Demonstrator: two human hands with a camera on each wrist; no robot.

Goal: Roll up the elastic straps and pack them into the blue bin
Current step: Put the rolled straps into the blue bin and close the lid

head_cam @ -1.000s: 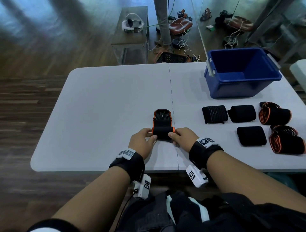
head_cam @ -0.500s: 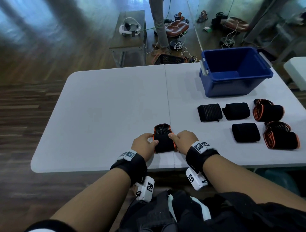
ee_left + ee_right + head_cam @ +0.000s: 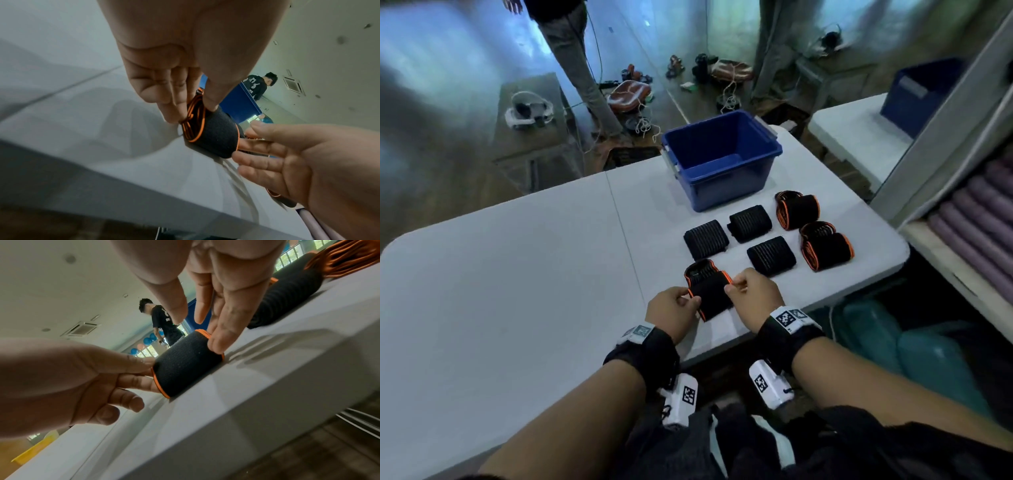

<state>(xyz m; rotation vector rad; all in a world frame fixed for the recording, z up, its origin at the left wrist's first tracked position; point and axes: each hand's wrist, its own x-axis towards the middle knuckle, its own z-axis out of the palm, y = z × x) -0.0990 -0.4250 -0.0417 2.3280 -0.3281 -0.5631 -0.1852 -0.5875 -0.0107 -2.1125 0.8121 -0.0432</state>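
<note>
Nearest the body, both hands work on one black elastic strap with orange edging (image 3: 709,294), rolled into a short cylinder lying on the white desk (image 3: 517,274) close to its near edge. The left hand (image 3: 671,313) has its grip clamped on the roll's left end: in the left wrist view the thumb and fingertips (image 3: 170,112) pinch the orange-edged coil. The right hand (image 3: 751,296) meets the right end; in the right wrist view its longer fingers (image 3: 222,337) press against the orange rim with thumb and forefinger held apart above it, so that grip is spread, touching rather than closed around the roll. A short loose tail of the strap sticks out past the roll on the far side.

Just beyond, to the right, five finished rolls sit on the desk in two rows. Three are plain black ribbed rolls (image 3: 706,239), (image 3: 750,223), (image 3: 771,255), near each other but apart. Further right lie two orange-trimmed rolls (image 3: 797,209), (image 3: 826,246), close to the desk's right edge.

Behind them stands the blue bin (image 3: 722,159), upright and open; no straps show inside it.

On the floor beyond the desk are a small side table carrying a white headset (image 3: 528,111), tangled cables, and the legs of a standing person (image 3: 578,61).
</note>
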